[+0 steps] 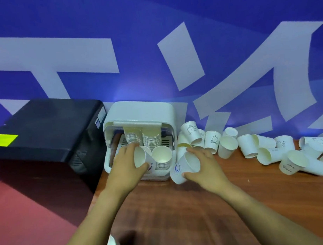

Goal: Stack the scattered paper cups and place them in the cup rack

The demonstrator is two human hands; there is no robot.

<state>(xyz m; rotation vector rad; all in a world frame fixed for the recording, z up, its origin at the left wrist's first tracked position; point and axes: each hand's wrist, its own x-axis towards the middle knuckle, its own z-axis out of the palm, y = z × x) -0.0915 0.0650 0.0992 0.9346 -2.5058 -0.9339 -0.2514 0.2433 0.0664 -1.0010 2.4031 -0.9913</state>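
Two cups are in hand at frame centre: left hand (pixel 128 163) grips one cup (pixel 140 157) at the cup rack (pixel 139 113), right hand (pixel 203 168) grips another (pixel 184 168). Next, I judge, nesting them squarely before seating them on a stack.

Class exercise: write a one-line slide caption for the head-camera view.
Left hand and right hand each hold a paper cup at the white cup rack, with more cups scattered across the wooden table.

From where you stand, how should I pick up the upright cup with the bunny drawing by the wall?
Grip the bunny cup round its upper sidewall, coming from above and in front. It stands tilted, mouth up, atop other cups, beside the cup rack, so its lower half is crowded.
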